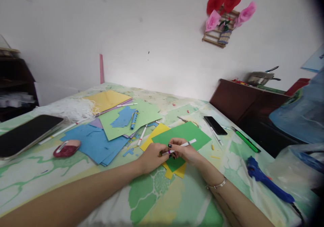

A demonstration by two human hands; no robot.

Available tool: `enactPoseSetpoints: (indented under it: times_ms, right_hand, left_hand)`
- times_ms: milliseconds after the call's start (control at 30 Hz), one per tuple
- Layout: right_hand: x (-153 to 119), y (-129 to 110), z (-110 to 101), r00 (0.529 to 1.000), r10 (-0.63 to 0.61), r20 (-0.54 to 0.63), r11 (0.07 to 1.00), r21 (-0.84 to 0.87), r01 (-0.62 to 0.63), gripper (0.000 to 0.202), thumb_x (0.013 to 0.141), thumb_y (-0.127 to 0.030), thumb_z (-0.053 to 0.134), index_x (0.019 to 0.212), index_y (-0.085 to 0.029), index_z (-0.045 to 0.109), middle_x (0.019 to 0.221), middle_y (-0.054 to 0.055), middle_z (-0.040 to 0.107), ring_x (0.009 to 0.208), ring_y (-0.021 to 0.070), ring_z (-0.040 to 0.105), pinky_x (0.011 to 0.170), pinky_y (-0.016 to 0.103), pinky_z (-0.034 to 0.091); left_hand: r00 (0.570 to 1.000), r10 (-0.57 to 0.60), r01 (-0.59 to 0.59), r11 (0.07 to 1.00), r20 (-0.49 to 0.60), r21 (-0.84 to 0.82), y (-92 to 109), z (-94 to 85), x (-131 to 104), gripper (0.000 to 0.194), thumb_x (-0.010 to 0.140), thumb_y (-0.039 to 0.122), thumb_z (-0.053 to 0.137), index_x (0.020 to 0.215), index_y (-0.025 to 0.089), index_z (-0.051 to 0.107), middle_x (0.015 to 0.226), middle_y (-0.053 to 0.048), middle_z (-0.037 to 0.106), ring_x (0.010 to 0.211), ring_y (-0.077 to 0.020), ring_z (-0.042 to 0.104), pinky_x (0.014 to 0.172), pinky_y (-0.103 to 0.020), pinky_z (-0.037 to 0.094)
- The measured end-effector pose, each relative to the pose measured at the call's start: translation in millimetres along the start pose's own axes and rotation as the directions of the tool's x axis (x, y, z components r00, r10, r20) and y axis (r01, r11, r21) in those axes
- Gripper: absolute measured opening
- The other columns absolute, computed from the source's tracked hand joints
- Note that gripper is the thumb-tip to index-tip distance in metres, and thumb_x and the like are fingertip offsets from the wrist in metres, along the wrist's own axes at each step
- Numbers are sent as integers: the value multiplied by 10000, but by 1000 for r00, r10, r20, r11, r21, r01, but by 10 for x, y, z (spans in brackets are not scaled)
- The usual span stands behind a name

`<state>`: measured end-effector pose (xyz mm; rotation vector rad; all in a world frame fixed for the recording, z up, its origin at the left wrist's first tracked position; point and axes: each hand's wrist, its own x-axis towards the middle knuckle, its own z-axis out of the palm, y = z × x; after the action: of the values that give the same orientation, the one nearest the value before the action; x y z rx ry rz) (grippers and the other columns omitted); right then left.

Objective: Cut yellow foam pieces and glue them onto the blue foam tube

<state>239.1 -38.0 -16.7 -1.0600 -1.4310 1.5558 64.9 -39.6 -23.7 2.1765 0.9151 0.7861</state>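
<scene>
A slim white felt-tip pen (191, 142) with a purple band slants up to the right between my two hands. My left hand (153, 158) is closed at its lower left end, where the fingers hide the tip. My right hand (186, 152) pinches the middle of the barrel. Beneath both hands lies a dark green sheet of paper (188, 131), partly over a yellow sheet (157, 132). Left of my hands is another white pen (142, 135) with a red band.
Blue paper (88, 146), a light green sheet (149, 110) and a yellow-orange sheet (108, 100) spread leftward. A maroon and pink object (67, 148) and large phone (27, 134) lie left. A black phone (215, 125), green cutter (245, 140) and blue glue gun (269, 183) are right.
</scene>
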Motion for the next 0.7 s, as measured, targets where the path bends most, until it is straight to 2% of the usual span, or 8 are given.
enactPoseSetpoints:
  times_ms: [400, 700]
  right_hand:
    - [-13, -16, -6, 1000, 0, 21, 997, -83, 2, 281, 696, -387, 707, 695, -145, 565, 537, -57, 491, 440, 51, 422, 446, 189, 335]
    - [-14, -29, -1, 999, -10, 30, 993, -113, 13, 289, 698, -394, 708, 699, -141, 568, 545, -54, 496, 444, 50, 425, 440, 188, 322]
  left_hand:
    - [1000, 18, -18, 1000, -1, 5, -20, 3, 1, 116, 736, 186, 534, 720, 159, 645, 617, 22, 549, 595, -132, 473, 574, -251, 316]
    - [1000, 28, -28, 999, -3, 17, -23, -6, -2, 100, 722, 179, 533, 678, 167, 621, 589, 29, 521, 586, -132, 469, 569, -248, 316]
